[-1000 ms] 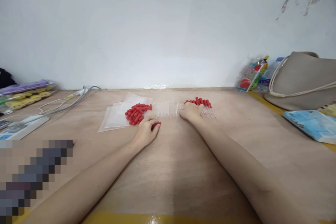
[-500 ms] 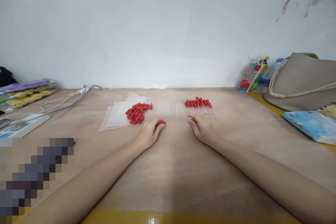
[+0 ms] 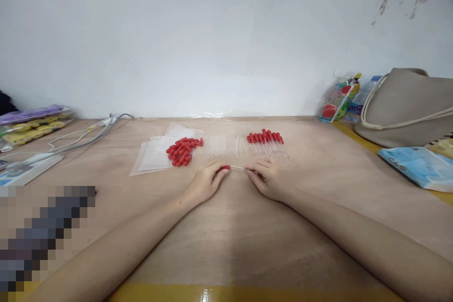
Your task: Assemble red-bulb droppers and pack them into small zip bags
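My left hand (image 3: 205, 180) pinches a small red rubber bulb (image 3: 224, 167). A thin clear glass tube (image 3: 238, 167) is pinched in my right hand (image 3: 266, 178), its end meeting the bulb between both hands. Just behind lie a heap of loose red bulbs (image 3: 182, 150), a row of bare clear tubes (image 3: 225, 146), and a row of finished droppers with red bulbs (image 3: 268, 144). All rest on a wooden table (image 3: 230, 226).
Clear plastic bags (image 3: 154, 155) lie under and left of the bulb heap. Cables (image 3: 88, 137) and a white device (image 3: 21, 172) sit at the left. A beige bag (image 3: 406, 108), drink bottles (image 3: 339, 99) and a blue packet (image 3: 417, 165) stand at the right.
My right hand left the finished droppers, drew back with a clear tube and came toward the left hand. The left hand slid right with the red bulb until both met.
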`<state>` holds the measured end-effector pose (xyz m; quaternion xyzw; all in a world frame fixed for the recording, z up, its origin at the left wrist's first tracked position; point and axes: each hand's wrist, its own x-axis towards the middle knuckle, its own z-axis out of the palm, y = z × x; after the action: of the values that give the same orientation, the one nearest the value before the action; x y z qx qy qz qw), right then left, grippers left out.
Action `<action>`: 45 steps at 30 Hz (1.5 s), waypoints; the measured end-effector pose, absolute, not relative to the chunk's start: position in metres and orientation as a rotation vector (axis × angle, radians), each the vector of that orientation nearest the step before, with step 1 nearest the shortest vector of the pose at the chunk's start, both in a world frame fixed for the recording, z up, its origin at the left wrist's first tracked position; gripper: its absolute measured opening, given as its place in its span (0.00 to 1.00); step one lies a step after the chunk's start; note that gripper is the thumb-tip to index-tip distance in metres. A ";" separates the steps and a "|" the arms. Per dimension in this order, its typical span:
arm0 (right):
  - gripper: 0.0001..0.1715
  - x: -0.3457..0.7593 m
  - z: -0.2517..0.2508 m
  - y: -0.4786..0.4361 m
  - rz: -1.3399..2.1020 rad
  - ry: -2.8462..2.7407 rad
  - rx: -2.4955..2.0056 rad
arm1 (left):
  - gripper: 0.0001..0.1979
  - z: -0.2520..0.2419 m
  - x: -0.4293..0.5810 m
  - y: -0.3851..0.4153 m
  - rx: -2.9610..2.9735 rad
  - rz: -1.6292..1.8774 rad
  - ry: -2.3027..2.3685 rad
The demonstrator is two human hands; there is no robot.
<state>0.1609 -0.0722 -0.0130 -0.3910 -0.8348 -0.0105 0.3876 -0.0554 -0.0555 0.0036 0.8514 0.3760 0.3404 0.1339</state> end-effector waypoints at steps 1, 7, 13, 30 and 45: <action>0.12 0.161 -0.014 -0.072 -0.023 -2.128 -0.989 | 0.10 0.003 -0.055 -0.055 2.444 0.997 1.096; 0.12 0.165 -0.010 -0.071 0.057 -2.169 -0.972 | 0.10 0.000 -0.055 -0.056 2.340 0.974 1.053; 0.13 0.169 0.002 -0.073 0.017 -2.303 -1.005 | 0.11 0.002 -0.056 -0.060 2.435 0.871 0.977; 0.17 0.154 0.002 -0.080 -0.130 -2.423 -1.022 | 0.09 0.004 -0.055 -0.061 2.667 0.763 0.795; 0.15 0.151 0.023 -0.080 0.219 -2.514 -1.228 | 0.13 0.005 -0.058 -0.054 2.566 0.796 0.889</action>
<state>0.1513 -0.0802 0.0228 -0.4315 -0.8832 0.0771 0.1667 -0.0582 -0.0538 0.0052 0.8957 0.3105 0.2779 0.1553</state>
